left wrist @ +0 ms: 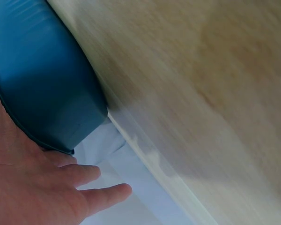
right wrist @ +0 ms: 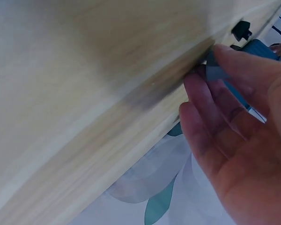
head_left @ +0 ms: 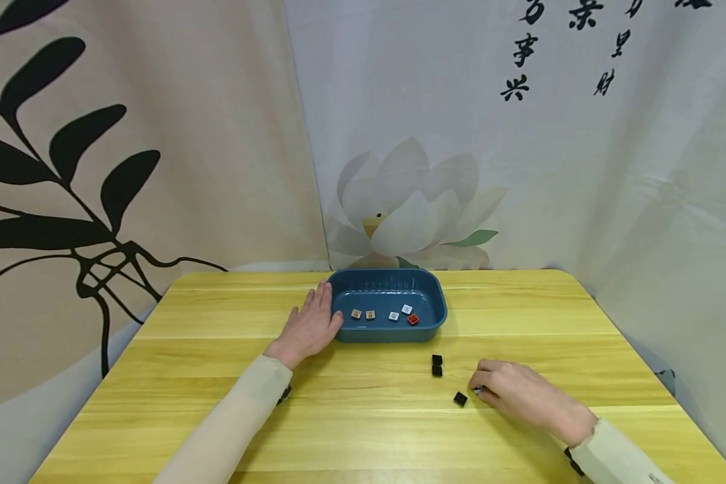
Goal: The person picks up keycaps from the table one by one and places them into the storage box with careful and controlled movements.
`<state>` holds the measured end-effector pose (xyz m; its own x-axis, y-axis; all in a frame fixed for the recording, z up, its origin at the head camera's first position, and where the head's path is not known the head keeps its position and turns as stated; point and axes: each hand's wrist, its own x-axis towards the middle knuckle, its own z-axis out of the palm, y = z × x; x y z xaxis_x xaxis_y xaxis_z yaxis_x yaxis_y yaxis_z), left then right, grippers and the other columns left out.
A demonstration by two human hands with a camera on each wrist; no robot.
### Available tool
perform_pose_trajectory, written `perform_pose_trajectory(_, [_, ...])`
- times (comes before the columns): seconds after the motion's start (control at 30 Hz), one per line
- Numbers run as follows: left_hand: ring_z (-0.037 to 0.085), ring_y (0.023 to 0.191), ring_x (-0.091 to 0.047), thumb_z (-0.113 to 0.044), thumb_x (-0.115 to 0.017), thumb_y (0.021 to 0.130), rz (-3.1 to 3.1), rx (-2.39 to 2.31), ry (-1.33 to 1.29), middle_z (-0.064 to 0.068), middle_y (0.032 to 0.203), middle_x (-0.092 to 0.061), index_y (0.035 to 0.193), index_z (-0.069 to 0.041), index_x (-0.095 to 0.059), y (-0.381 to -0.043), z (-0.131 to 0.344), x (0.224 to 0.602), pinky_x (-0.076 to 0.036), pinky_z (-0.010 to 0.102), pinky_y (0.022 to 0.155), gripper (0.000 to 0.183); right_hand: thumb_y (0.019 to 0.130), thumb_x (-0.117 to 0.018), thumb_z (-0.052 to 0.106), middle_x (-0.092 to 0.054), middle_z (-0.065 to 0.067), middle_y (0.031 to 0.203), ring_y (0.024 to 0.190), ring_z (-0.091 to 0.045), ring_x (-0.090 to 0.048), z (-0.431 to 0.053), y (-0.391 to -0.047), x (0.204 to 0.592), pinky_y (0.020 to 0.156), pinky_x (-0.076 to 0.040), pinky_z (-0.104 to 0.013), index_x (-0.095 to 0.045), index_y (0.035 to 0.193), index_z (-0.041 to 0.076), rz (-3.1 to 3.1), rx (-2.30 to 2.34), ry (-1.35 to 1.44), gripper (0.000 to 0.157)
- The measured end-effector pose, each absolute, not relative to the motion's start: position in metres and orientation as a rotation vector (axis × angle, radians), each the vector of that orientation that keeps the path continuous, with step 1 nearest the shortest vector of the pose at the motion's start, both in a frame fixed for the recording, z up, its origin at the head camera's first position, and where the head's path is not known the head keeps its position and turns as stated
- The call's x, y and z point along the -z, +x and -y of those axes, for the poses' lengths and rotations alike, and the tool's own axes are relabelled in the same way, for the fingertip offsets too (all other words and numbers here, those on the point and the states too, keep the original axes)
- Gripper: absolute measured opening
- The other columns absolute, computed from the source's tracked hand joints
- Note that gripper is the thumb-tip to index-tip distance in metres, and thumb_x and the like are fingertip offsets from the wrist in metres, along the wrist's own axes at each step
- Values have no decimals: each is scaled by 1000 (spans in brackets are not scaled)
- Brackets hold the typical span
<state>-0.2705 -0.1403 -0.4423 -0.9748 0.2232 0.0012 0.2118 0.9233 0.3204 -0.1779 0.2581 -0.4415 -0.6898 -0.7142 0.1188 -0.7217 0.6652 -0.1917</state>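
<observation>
Your right hand (head_left: pixel 520 393) pinches a small block (right wrist: pixel 216 68) between thumb and fingertips, low at the table (head_left: pixel 363 430), right of the nearest black block (head_left: pixel 460 399). The pinched block is mostly covered: the head view gives you only a pale sliver, the right wrist view a blurred grey-blue side, so you cannot tell which way it points or whether its top is marked. That nearest black block sits corner-on to you, with no evident long axis. Farther off, a black pair (head_left: pixel 437 366) stands end to end, its line running straight away from you, just beyond the tray's near right corner.

Your left hand (head_left: pixel 307 327), fingers extended, rests against the left end of the blue tray (head_left: pixel 387 335), whose long axis runs left to right; the left wrist view cuts the tray off. Inside, near its front wall, lie two tan-marked blocks (head_left: pixel 370 314), two white ones (head_left: pixel 394 316) and a red-orange one (head_left: pixel 413 319) set askew; their markings are too small to read.
</observation>
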Motion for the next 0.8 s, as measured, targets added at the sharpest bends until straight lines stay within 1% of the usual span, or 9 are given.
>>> perform_pose_trajectory(0.17, [42,156,-15,-41,-37,108,-3046,-500,339,17,173,-4,165,1,-9,-271,140,443,-23,70,117,76,91,-77,6,-65,11,96,79,1,-59,-257,-180,435,66,-54,-26,-77,100,19,2880,-391,1213,16])
perform_pose_trajectory(0.4, [42,157,-14,-41,-37,109,-3041,-503,336,16,173,-3,165,1,-9,-270,141,442,-22,70,117,76,91,-78,9,-68,8,99,83,-4,-65,-249,-187,420,68,-57,-26,-79,105,12,2807,-415,1182,15])
perform_pose_trajectory(0.57, [41,157,-13,-42,-36,109,-3035,-509,324,15,173,-3,165,0,-9,-270,140,443,-22,69,118,76,91,-80,11,-66,10,100,84,-2,-63,-237,-192,417,70,-56,-26,-79,110,14,2735,-416,1178,19])
perform_pose_trajectory(0.8, [41,157,-14,-42,-37,108,-3051,-509,324,16,173,-4,165,1,-10,-271,141,445,-22,69,118,76,89,-81,7,-65,9,99,82,-4,-61,-221,-204,414,70,-56,-25,-80,108,16,2600,-440,1175,21])
